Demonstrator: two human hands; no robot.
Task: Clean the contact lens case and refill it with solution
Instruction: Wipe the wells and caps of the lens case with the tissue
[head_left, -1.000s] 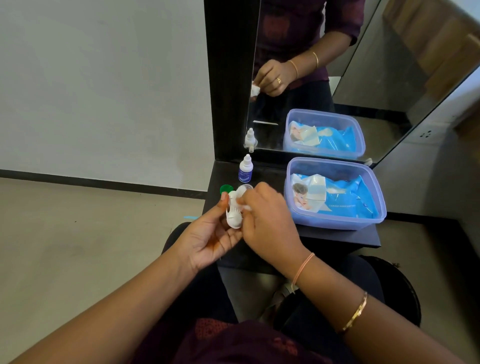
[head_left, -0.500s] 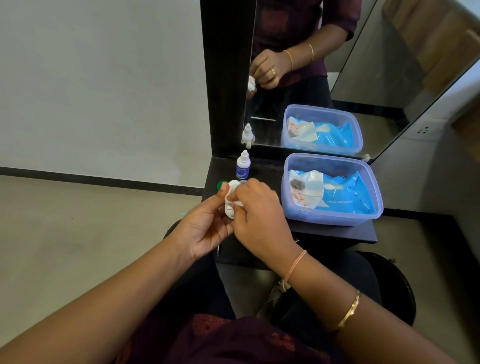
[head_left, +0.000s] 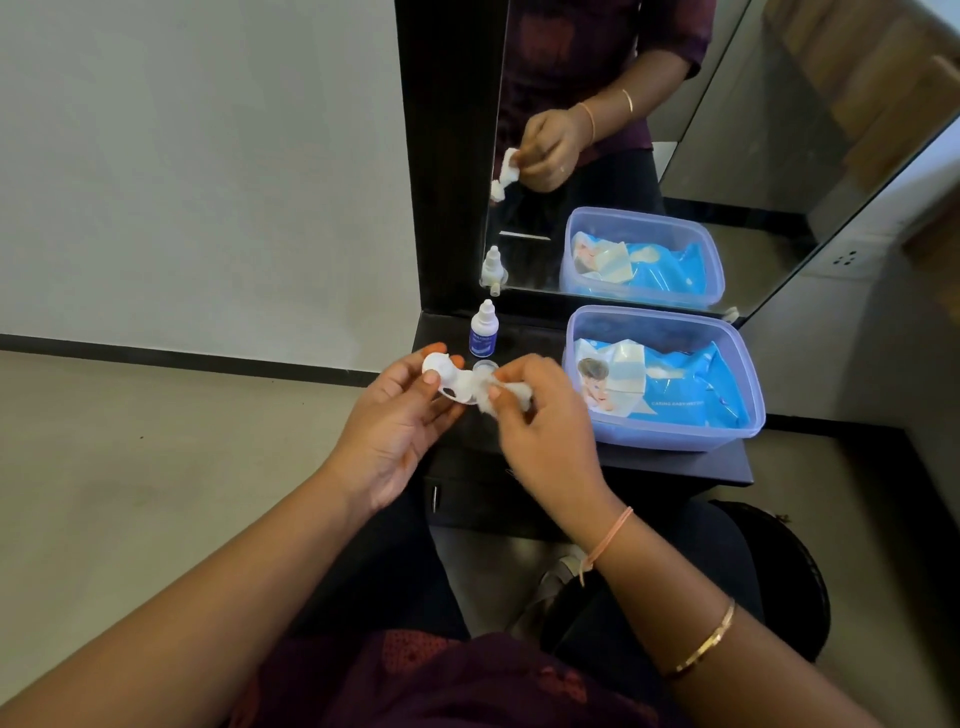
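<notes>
Case (head_left: 448, 383), L hand (head_left: 395, 431); wipe (head_left: 511, 396), R hand (head_left: 545, 436); shelf (head_left: 675, 465) edge

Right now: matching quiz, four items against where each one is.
Items:
1. case
2. tissue
3. bottle
4. blue pack

Places:
a. standing on the shelf
b. held in the left hand
c. inside the tub
d. pinched in the right hand

Pairs: 1-b, 2-d, 3-a, 4-c
</notes>
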